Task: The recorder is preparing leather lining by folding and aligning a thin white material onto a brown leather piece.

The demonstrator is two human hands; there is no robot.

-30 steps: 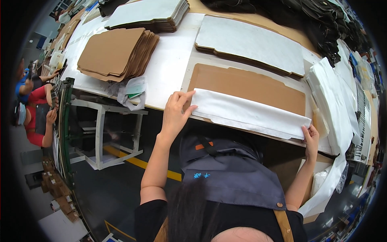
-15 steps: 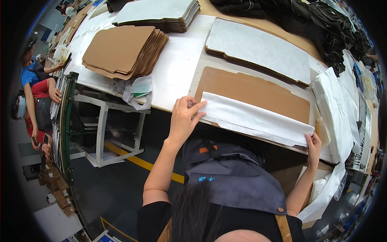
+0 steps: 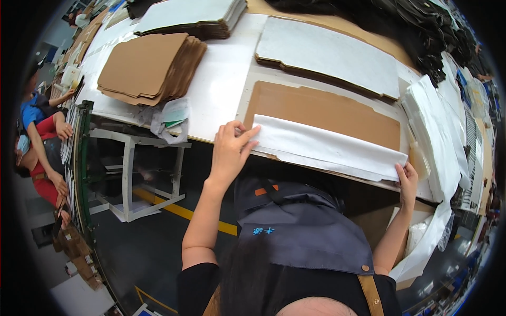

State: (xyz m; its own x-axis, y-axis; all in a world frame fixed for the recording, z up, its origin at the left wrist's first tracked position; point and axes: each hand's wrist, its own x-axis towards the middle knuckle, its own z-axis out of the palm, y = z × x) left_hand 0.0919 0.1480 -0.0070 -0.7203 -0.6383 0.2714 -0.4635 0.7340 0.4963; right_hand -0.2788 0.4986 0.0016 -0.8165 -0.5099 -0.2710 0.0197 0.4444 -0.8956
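A brown cardboard panel (image 3: 321, 105) lies on the table in front of me. Along its near edge runs a strip of white fabric (image 3: 327, 142), which looks folded back over itself. At the strip's left end my left hand (image 3: 230, 152) is closed, thumb and index finger pinching its edge. My right hand (image 3: 407, 181) grips the strip's right corner between thumb and fingers. The fabric is stretched out between both hands, close to the table's front edge. What lies beneath the fabric is mostly hidden.
Beyond the panel is a stack of white-faced boards (image 3: 327, 55). Brown cardboard sheets (image 3: 142, 66) are piled at the left, near a plastic bag (image 3: 171, 121). White fabric (image 3: 437, 131) hangs off the table at the right. Black material (image 3: 369, 23) lies far back. Two people work at far left.
The scene has shifted slightly left and up in view. Both hands keep hold of the fabric strip, which lies almost the same on the panel.
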